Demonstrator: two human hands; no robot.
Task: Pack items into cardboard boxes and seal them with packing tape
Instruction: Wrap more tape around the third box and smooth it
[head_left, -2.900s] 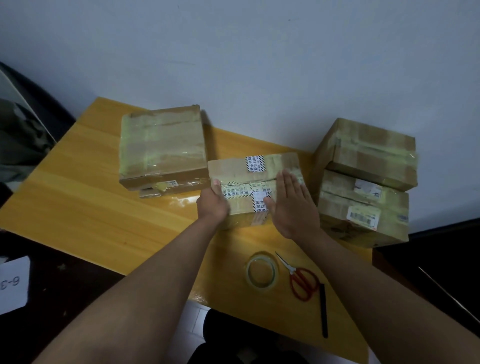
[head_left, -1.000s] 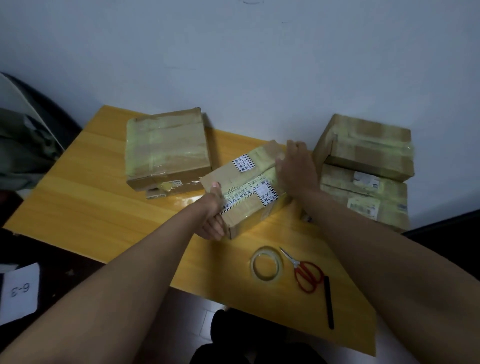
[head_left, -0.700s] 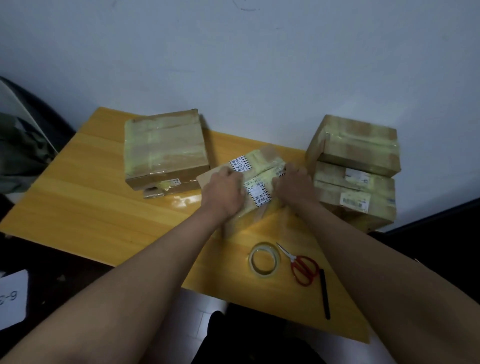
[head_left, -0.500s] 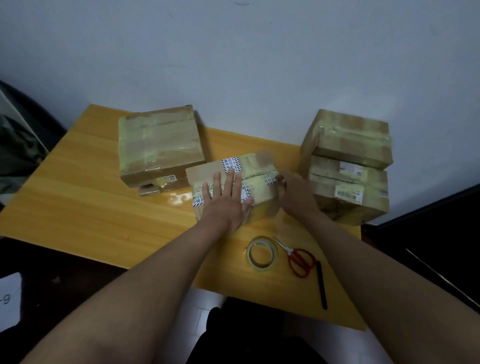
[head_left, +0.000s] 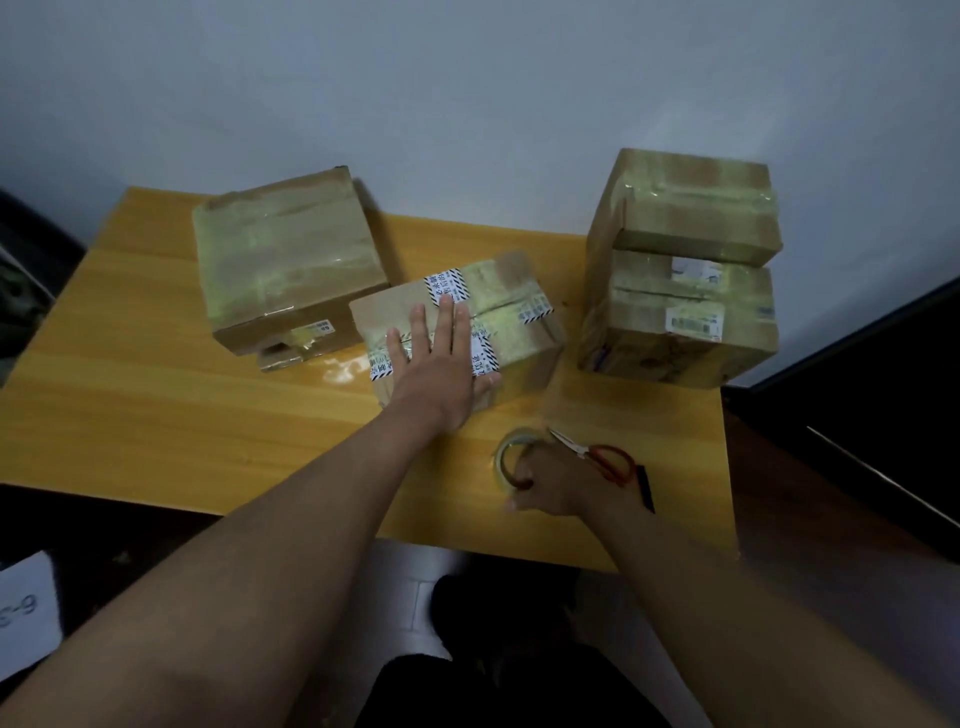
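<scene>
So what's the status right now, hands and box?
Left hand flat on the middle box. Right hand gripping the tape roll. Scissors beside it, nothing blocking.

Tape roll (head_left: 511, 460) left of scissors (head_left: 602, 457)

There are four big cardboard boxes: one at the back left (head_left: 291, 254), one in the middle (head_left: 511, 312), and two stacked at the right, top (head_left: 696, 208) and bottom (head_left: 685, 332). There is one roll of tape (head_left: 506, 460), one pair of red scissors (head_left: 602, 457), one black pen (head_left: 645, 488), one table (head_left: 156, 395) and two hands, left (head_left: 436, 374) and right (head_left: 545, 483).
</scene>
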